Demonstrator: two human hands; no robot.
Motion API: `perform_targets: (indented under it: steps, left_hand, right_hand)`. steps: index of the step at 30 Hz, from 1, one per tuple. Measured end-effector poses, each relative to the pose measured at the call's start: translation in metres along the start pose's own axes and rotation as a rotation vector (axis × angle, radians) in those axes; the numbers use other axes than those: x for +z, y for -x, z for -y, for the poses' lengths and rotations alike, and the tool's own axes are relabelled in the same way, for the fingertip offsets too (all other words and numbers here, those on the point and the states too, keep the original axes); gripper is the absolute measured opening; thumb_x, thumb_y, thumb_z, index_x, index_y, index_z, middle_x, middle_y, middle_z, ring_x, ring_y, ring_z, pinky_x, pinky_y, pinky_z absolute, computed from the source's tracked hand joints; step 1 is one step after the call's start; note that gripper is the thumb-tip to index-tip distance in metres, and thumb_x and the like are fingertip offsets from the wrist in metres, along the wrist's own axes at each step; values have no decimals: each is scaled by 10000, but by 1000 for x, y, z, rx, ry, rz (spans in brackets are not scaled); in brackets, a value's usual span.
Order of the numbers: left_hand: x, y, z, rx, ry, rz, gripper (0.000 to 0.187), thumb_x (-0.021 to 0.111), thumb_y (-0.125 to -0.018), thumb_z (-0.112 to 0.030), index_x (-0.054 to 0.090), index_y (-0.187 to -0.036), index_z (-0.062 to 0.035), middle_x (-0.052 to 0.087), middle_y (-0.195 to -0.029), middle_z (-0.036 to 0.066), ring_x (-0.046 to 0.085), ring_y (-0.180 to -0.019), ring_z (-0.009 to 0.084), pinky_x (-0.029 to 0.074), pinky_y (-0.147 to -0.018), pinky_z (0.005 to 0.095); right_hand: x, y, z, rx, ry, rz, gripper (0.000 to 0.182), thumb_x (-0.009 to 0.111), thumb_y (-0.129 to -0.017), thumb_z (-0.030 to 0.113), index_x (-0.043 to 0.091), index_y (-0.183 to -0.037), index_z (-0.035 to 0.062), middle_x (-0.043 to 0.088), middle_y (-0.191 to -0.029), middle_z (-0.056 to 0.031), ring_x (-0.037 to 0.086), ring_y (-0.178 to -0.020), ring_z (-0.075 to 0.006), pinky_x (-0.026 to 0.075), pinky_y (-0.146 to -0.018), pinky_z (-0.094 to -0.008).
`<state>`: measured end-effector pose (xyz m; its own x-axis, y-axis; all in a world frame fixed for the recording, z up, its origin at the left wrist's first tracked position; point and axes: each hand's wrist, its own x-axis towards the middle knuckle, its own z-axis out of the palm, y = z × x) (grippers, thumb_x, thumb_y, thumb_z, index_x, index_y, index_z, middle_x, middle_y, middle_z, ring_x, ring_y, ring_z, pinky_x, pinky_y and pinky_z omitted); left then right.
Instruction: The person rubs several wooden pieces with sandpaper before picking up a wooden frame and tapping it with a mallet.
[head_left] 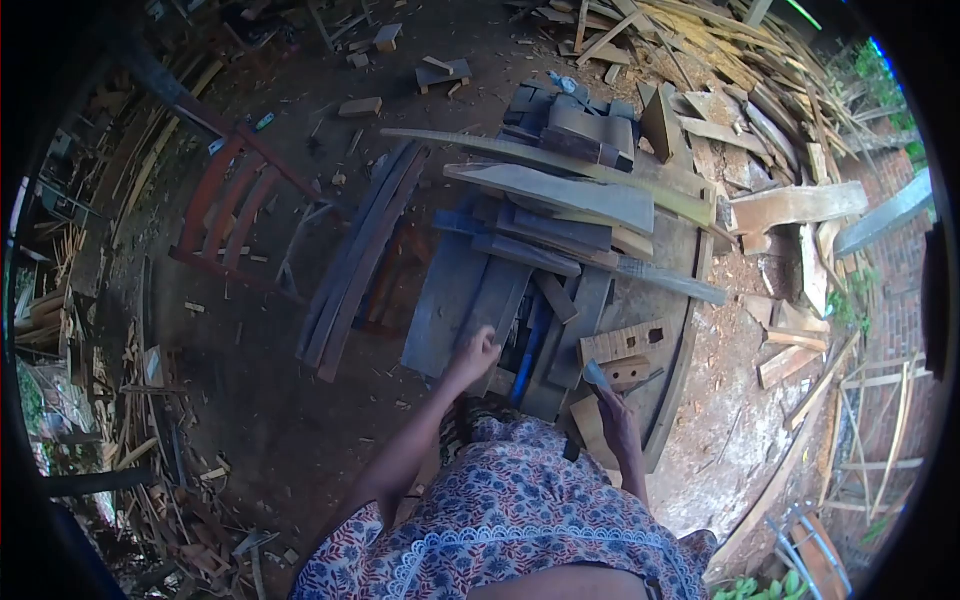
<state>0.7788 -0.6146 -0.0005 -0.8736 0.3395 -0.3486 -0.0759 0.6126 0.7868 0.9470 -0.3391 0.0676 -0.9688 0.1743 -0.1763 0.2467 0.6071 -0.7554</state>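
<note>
My left hand [480, 352] is closed, held over the near end of a dark wide board [440, 300] on the workbench. Whether anything is inside its curled fingers I cannot make out. My right hand [618, 410] grips a small tool with a pale flat end [596, 376], which points up and to the left. Just beyond that tool lie a light wood block with square holes [620, 344] and a smaller block with round holes [628, 373]. A blue bar [530, 350] lies in the gap between boards, to the right of my left hand.
Stacked planks [560, 195] cover the far part of the workbench [680, 290]. Long dark boards [360, 260] lean at its left, beside a reddish wooden chair frame [240, 205]. Scrap wood [740, 130] is heaped at the upper right. Small offcuts [360, 106] litter the dirt floor.
</note>
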Motion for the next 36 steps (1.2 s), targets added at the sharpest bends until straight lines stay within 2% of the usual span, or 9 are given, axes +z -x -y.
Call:
perform_targets:
  steps: [4,6,10,13,19,23,25,30,36]
  left_hand:
    - [-32,-76,-5,-20,-250,-161,725,647,-782,-245,276,-1364,-20,392,-1349,228,400,-1218,392,359,-1002,427]
    - [-28,-131,18,133,-362,-330,773,663,-769,-244,246,-1384,-33,363,-1372,213,374,-1229,406,365,-998,433]
    - [-38,-176,-9,155,-466,-279,772,681,-753,-240,266,-1371,-37,371,-1361,190,387,-1220,391,361,-1006,441]
    - [-42,-184,-29,123,-664,-133,734,674,-763,-254,308,-1362,-40,375,-1362,213,359,-1247,404,324,-1036,425]
    - [-47,-155,-41,240,-916,-13,488,674,-740,-243,488,-1169,-105,453,-1250,176,428,-1183,367,400,-954,446]
    - [-30,-103,-44,158,-380,129,422,646,-749,-320,470,-979,-13,588,-969,237,585,-893,402,479,-752,459]
    - [-1,-81,-12,267,-199,-4,440,648,-773,-377,466,-929,-9,602,-835,185,609,-786,359,475,-703,447]
    - [37,-12,-1,-255,677,107,321,510,-908,-337,432,-1082,-79,613,-831,90,588,-542,128,472,-375,250]
    - [40,25,-12,-424,849,78,357,520,-906,-372,464,-1112,-85,620,-822,85,531,-485,110,428,-374,233]
  right_hand:
    - [0,5,16,128,-29,21,295,502,-903,125,550,-1190,79,595,-1120,-184,572,-1034,-353,464,-834,-377]
    - [2,5,16,84,-42,-10,285,508,-898,128,561,-1175,91,599,-1118,-169,574,-1027,-351,470,-830,-385]
    - [-2,15,13,38,-41,-63,268,516,-887,120,579,-1146,92,607,-1100,-155,585,-995,-348,478,-812,-389]
    - [-4,27,5,127,-13,-89,261,518,-884,115,583,-1135,79,607,-1097,-158,587,-985,-349,476,-807,-386]
    - [-4,41,-10,164,-21,-154,262,525,-882,119,587,-1133,82,610,-1081,-173,587,-991,-349,473,-814,-380]
    - [-4,33,-4,149,-50,-179,261,525,-883,117,589,-1134,82,612,-1077,-172,588,-998,-342,471,-823,-378]
    - [-5,27,6,151,-92,-188,261,526,-885,117,586,-1136,81,612,-1081,-167,587,-1004,-337,469,-830,-376]
    - [-9,0,33,5,-129,-166,259,509,-902,118,577,-1148,76,597,-1132,-163,568,-1054,-337,461,-853,-359]
    - [17,-35,69,-167,-80,-22,270,502,-888,66,576,-1147,52,584,-1171,-144,558,-1082,-319,453,-892,-348]
